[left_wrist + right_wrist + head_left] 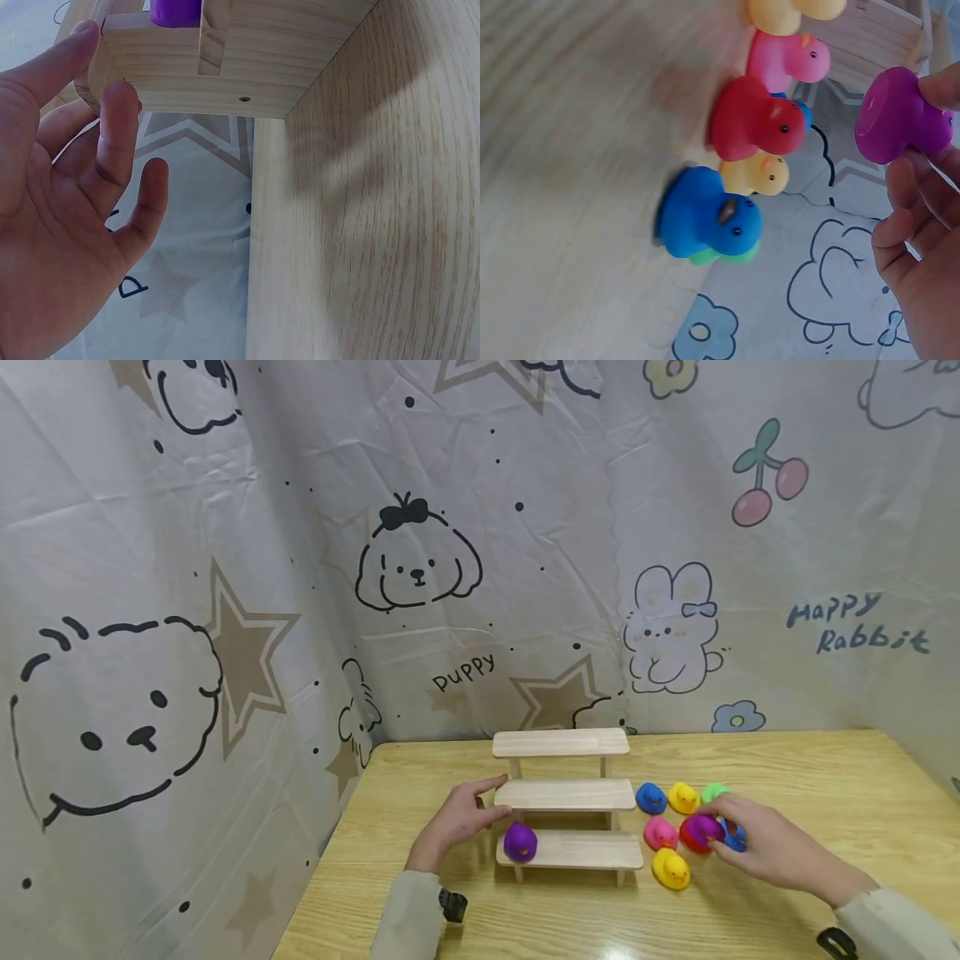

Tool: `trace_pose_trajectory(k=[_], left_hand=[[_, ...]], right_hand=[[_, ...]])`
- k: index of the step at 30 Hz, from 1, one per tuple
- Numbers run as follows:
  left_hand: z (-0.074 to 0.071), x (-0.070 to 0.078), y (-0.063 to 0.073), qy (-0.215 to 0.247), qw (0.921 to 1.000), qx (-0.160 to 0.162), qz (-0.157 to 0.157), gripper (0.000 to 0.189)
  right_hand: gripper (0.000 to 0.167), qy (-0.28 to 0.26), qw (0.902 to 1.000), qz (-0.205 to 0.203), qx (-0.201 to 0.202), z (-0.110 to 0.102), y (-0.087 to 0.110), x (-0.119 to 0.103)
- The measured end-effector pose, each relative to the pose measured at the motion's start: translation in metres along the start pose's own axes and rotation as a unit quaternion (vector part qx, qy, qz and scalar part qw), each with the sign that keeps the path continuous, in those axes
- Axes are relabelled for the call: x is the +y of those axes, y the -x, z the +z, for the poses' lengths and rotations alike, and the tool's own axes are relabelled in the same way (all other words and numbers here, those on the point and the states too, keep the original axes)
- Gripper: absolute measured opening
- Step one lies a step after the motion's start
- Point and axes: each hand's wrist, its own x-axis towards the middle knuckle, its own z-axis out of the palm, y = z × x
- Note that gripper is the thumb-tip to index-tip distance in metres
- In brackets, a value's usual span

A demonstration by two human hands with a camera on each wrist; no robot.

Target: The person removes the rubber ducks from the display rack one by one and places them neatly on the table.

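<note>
A small wooden three-step shelf point(564, 794) stands on the table. My left hand point(463, 814) is at the left end of its middle step, thumb at the front edge and index finger toward the back edge, gripping the board. One purple rubber duck point(521, 842) sits on the left of the bottom step. My right hand point(765, 843) pinches another purple duck point(904, 116) between thumb and fingers, raised off the table. In the head view this duck overlaps a red duck point(754, 124). Blue ducks point(709, 217), a pink duck point(661, 833) and yellow ducks point(671, 869) stand around it.
A green duck point(714, 792) is at the back of the group, partly behind my right hand. The wooden table point(825, 777) ends at a white cloth point(555, 610) printed with puppies and rabbits, which hangs behind and to the left.
</note>
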Motion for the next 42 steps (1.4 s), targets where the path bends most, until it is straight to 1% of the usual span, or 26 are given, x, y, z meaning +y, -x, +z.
trace_pose_trajectory(k=[3,7,13,17,23,27,31,36,42], left_hand=[[0.000,0.000,0.000,0.001,1.0000,-0.002,0.001,0.055],[0.001,-0.001,0.000,0.000,1.0000,-0.002,0.002,0.055],[0.002,0.000,-0.001,0.002,1.0000,-0.003,0.000,0.055],[0.002,0.000,-0.001,0.001,1.0000,-0.003,0.000,0.055],[0.001,0.000,-0.002,-0.002,1.0000,-0.002,0.002,0.056],[0.001,0.000,-0.001,-0.001,1.0000,-0.002,0.005,0.056],[0.000,-0.001,0.000,-0.001,1.0000,-0.002,0.003,0.056],[-0.001,-0.002,0.001,-0.003,1.0000,-0.002,0.003,0.056],[0.001,-0.003,-0.001,-0.010,0.9999,-0.001,0.012,0.057]], right_hand=[[0.034,-0.013,0.9998,-0.006,-0.015,0.003,0.005,0.002],[0.032,-0.023,0.9987,-0.012,-0.044,0.008,0.010,0.005],[0.032,-0.025,0.9973,-0.025,-0.065,0.015,0.016,0.007],[0.031,-0.024,0.9963,-0.018,-0.080,0.016,0.019,0.007],[0.030,-0.004,0.9941,0.000,-0.109,0.019,0.021,0.011],[0.029,-0.010,0.9930,0.002,-0.118,0.022,0.023,0.015],[0.026,-0.025,0.9922,-0.005,-0.122,0.027,0.023,0.017],[0.026,-0.019,0.9917,0.003,-0.127,0.031,0.020,0.019],[0.025,-0.022,0.9920,0.004,-0.124,0.031,0.019,0.019]])
